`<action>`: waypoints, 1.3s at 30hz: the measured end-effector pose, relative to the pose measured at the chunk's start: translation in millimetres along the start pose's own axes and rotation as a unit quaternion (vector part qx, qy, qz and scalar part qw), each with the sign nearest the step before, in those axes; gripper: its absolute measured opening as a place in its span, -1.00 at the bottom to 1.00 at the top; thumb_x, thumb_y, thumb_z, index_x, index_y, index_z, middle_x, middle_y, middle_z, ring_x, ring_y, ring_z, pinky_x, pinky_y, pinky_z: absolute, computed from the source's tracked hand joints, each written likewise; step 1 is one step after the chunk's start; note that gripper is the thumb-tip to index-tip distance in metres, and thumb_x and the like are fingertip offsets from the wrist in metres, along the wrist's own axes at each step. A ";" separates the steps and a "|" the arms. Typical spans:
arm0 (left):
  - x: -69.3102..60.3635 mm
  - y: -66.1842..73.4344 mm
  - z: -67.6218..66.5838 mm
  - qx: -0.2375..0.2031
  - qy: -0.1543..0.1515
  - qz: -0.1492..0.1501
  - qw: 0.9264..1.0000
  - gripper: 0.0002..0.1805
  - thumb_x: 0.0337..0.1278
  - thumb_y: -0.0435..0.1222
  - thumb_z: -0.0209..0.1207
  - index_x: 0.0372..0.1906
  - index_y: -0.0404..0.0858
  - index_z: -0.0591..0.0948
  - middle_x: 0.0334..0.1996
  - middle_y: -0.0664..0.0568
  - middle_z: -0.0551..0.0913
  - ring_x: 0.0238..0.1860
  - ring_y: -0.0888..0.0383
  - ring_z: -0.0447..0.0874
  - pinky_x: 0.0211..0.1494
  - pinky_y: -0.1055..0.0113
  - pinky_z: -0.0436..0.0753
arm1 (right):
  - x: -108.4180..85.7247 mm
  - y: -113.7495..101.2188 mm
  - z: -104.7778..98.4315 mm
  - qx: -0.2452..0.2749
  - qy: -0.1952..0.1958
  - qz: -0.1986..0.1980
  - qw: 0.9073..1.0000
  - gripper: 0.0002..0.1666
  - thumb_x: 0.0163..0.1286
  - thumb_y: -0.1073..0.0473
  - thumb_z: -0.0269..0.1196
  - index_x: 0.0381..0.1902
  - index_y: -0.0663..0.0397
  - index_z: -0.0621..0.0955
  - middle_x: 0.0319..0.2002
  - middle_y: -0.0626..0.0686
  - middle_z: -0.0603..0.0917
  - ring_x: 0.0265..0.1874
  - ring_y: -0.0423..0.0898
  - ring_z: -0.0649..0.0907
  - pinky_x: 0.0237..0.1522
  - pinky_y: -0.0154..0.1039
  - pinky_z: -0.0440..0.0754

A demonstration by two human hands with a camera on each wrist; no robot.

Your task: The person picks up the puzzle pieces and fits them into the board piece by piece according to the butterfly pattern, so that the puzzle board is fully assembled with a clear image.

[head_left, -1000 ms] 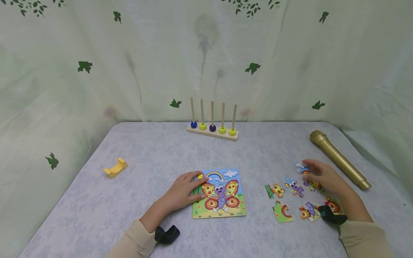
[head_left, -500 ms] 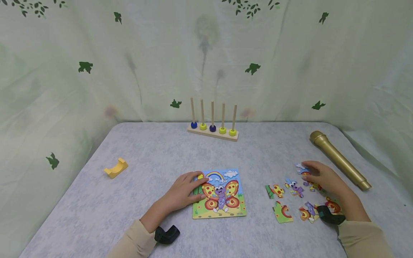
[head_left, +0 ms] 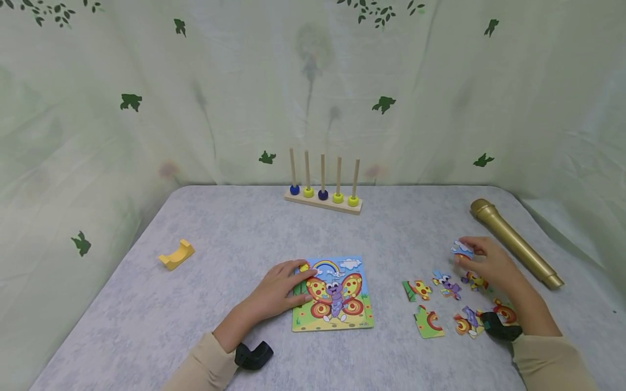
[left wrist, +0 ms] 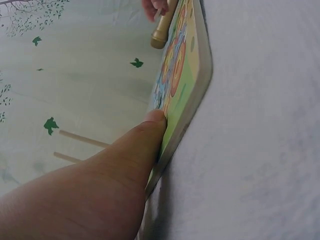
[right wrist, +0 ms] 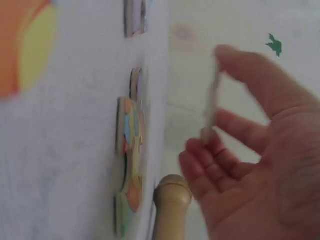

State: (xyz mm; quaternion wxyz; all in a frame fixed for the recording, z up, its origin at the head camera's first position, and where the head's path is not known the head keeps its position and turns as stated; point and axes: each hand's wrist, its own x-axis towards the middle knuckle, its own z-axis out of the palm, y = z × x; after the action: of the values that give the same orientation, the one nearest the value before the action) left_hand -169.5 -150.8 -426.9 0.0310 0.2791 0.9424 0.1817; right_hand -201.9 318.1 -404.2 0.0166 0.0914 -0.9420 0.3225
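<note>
Pinching with thumb and fingertips, the right hand (head_left: 489,266) holds a cloud-printed puzzle piece (head_left: 461,251) off the table (head_left: 230,228) at right, just beyond the loose pieces (head_left: 447,284). The left hand (head_left: 277,290) rests, fingers loosely spread, on the butterfly board (head_left: 337,297). Lifting seems the step in hand — the next move likely calls for a steady pinch.

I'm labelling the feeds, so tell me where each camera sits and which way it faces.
Head: on the head, facing forward and down at the table; left hand, right hand and both sleeves show.
Left wrist: on that wrist, looking low along the board; the left thumb and, beyond, part of the right hand show.
Right wrist: on that wrist, looking at the piece pinched in the right hand; only that hand shows.
Shared: both wrist views show the right hand and the microphone.
</note>
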 end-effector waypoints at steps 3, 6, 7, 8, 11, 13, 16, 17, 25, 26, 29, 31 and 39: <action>0.1 -0.2 0.4 0.000 0.000 -0.001 1.000 -0.39 0.10 0.14 0.03 0.29 0.12 0.29 0.31 0.02 0.13 0.29 -0.06 0.01 0.24 -0.03 0.04 | 0.0 -12.5 -1.8 -0.003 0.026 -0.013 1.000 -0.29 0.19 -0.08 0.22 0.16 0.26 0.37 0.06 0.31 0.33 -0.05 0.27 0.40 -0.10 0.19 0.34; 0.1 -0.1 0.4 0.000 -0.001 -0.001 1.000 -0.39 0.10 0.13 0.03 0.29 0.12 0.30 0.31 0.03 0.13 0.29 -0.06 0.01 0.25 -0.03 0.03 | 0.4 -28.9 -1.7 -0.008 0.059 -0.056 0.997 -0.34 0.15 -0.02 0.28 0.11 0.25 0.43 0.01 0.23 0.40 -0.11 0.15 0.44 -0.11 0.01 0.40; 0.1 -0.2 0.5 -0.001 0.000 -0.001 1.000 -0.39 0.10 0.13 0.03 0.29 0.12 0.30 0.31 0.03 0.13 0.29 -0.06 0.01 0.25 -0.03 0.04 | 0.5 -35.4 -1.2 -0.008 0.068 -0.072 0.995 -0.36 0.14 0.00 0.30 0.09 0.25 0.44 -0.01 0.21 0.42 -0.12 0.11 0.44 -0.11 -0.09 0.41; 0.1 -0.2 0.5 0.000 -0.001 -0.001 1.000 -0.39 0.10 0.14 0.03 0.29 0.13 0.30 0.31 0.03 0.12 0.29 -0.06 0.01 0.25 -0.03 0.03 | 0.3 -41.9 -0.6 -0.008 0.076 -0.089 0.993 -0.38 0.12 0.03 0.31 0.07 0.25 0.46 -0.03 0.18 0.43 -0.14 0.06 0.44 -0.12 -0.20 0.41; 0.2 -0.5 0.6 0.000 -0.001 -0.001 1.000 -0.39 0.09 0.14 0.03 0.29 0.13 0.30 0.31 0.03 0.12 0.29 -0.06 0.01 0.25 -0.02 0.03 | 0.0 -61.7 2.9 -0.002 0.085 -0.133 0.987 -0.41 0.08 0.09 0.35 0.05 0.22 0.49 -0.06 0.10 0.44 -0.17 -0.04 0.43 -0.19 -0.41 0.37; 0.2 -0.5 0.3 0.001 0.002 0.001 1.000 -0.39 0.09 0.14 0.03 0.28 0.12 0.30 0.31 0.02 0.13 0.29 -0.06 0.02 0.25 -0.02 0.04 | -0.5 -74.5 6.9 0.002 0.080 -0.157 0.984 -0.41 0.06 0.10 0.37 0.06 0.18 0.49 -0.06 0.06 0.43 -0.18 -0.07 0.42 -0.20 -0.41 0.38; 0.5 -0.7 0.0 0.004 0.005 0.005 1.000 -0.39 0.10 0.13 0.03 0.28 0.10 0.31 0.30 0.01 0.14 0.29 -0.07 0.03 0.24 -0.03 0.06 | -1.4 -93.2 15.4 0.010 0.066 -0.189 0.980 -0.40 0.04 0.12 0.38 0.06 0.12 0.50 -0.08 0.01 0.43 -0.19 -0.10 0.41 -0.21 -0.24 0.43; 0.6 -0.9 0.0 0.006 0.005 0.006 1.000 -0.39 0.10 0.13 0.03 0.28 0.10 0.31 0.30 0.01 0.14 0.28 -0.07 0.03 0.24 -0.03 0.06 | -1.5 -99.3 18.7 0.014 0.059 -0.198 0.978 -0.40 0.04 0.12 0.38 0.07 0.11 0.49 -0.07 -0.01 0.42 -0.19 -0.10 0.41 -0.22 -0.19 0.44; 0.8 -1.9 0.3 0.015 0.007 0.015 1.000 -0.39 0.11 0.13 0.02 0.29 0.10 0.30 0.29 0.01 0.15 0.28 -0.06 0.04 0.25 -0.01 0.04 | -2.5 -147.0 54.9 0.054 -0.002 -0.228 0.972 -0.37 0.06 0.03 0.37 0.10 0.05 0.48 -0.02 -0.03 0.40 -0.09 -0.09 0.45 -0.16 -0.08 0.52; 0.7 -1.9 0.2 0.016 0.007 0.015 1.000 -0.39 0.11 0.13 0.02 0.29 0.10 0.30 0.29 0.01 0.15 0.28 -0.06 0.03 0.25 -0.01 0.04 | -1.9 -151.1 60.0 0.062 -0.010 -0.229 0.971 -0.37 0.06 0.02 0.36 0.10 0.06 0.48 -0.02 -0.02 0.40 -0.08 -0.08 0.45 -0.14 -0.07 0.52; 0.3 -1.6 0.1 0.017 0.007 0.013 1.000 -0.39 0.11 0.13 0.02 0.28 0.10 0.30 0.30 0.01 0.15 0.28 -0.06 0.04 0.25 -0.01 0.04 | 1.1 -161.1 75.5 0.075 -0.030 -0.223 0.972 -0.37 0.07 0.00 0.35 0.11 0.05 0.48 -0.01 -0.03 0.40 -0.06 -0.08 0.44 -0.11 -0.06 0.51; 0.2 -1.3 -0.1 0.016 0.006 0.010 1.000 -0.39 0.11 0.14 0.01 0.29 0.11 0.30 0.30 0.01 0.14 0.28 -0.06 0.03 0.25 -0.01 0.04 | 4.6 -164.8 85.8 0.081 -0.043 -0.212 0.973 -0.37 0.06 0.01 0.35 0.10 0.06 0.49 -0.02 -0.02 0.40 -0.06 -0.08 0.44 -0.10 -0.06 0.50; 0.9 -1.8 1.4 0.021 -0.001 0.005 1.000 -0.40 0.13 0.15 -0.03 0.29 0.14 0.29 0.31 0.04 0.13 0.29 -0.04 0.02 0.25 0.01 0.03 | 20.7 -161.3 118.4 0.038 -0.112 -0.141 0.983 -0.38 0.08 0.01 0.35 0.09 0.10 0.50 -0.04 0.01 0.39 -0.06 -0.06 0.43 -0.04 -0.09 0.45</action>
State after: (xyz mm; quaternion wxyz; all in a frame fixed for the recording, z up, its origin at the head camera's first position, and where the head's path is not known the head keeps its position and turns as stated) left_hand -171.0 -151.3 -428.8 0.0256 0.2842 0.9448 0.1612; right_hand -189.5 117.4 -398.6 -0.0477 0.2596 -0.9024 0.3406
